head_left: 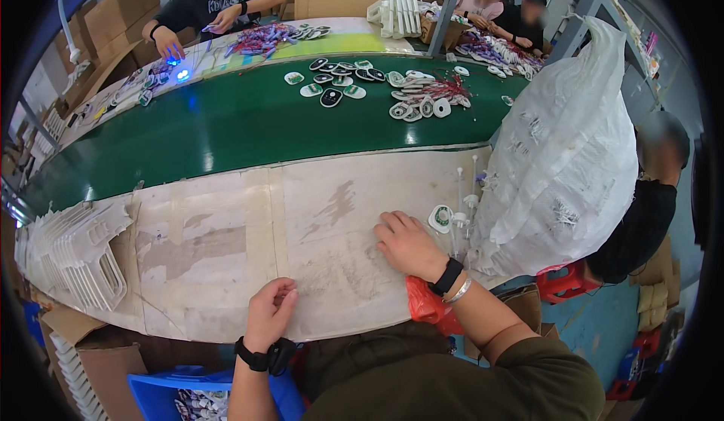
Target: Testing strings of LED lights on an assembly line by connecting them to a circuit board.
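Observation:
My right hand (409, 245) lies palm down on the worktable (324, 248), its fingers spread and nothing in them. Just beyond its fingers and to the right is a white oval plastic part with a green circuit board (440, 218). Beside that part stand thin clear-white plastic rods (461, 191) with small white pieces, close against a big white sack (562, 157). My left hand (272, 312) rests at the table's front edge, fingers loosely bent and apart from the thumb, holding nothing that I can see.
A stack of white plastic frames (83, 259) stands at the table's left end. Beyond runs a green conveyor belt (249, 112) bearing white and black oval parts (335, 82) and wired parts (430, 93). A blue bin (177, 383) sits below left; a red bag (424, 300) hangs by my right wrist. Co-workers sit across.

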Demonstrator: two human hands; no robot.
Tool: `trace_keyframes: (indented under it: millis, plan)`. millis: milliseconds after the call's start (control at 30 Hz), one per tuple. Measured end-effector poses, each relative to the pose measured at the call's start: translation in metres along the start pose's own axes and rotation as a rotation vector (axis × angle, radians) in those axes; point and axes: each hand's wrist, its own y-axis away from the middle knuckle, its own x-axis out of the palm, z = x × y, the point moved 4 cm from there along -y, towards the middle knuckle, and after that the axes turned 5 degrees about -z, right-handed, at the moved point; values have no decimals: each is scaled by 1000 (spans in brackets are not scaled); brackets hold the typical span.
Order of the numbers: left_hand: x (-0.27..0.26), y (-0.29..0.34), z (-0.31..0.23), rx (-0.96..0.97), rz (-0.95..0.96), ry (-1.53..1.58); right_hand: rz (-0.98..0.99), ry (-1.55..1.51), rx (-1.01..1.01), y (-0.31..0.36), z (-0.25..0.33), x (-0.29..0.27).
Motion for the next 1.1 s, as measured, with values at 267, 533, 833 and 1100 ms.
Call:
trace_keyframes:
  millis: [267, 533, 833, 1100]
  plan:
    - [0, 0, 0, -7, -1, 13, 19, -7, 8, -1, 0, -1]
    - [0, 1, -2, 0, 3, -15, 17, -4, 9, 0, 0, -1]
    - [0, 1, 0, -11, 10, 2, 15, -7, 2, 0, 0, -1]
    - [-1, 0, 0, 5, 9, -9, 10, -11, 0, -1, 0, -1]
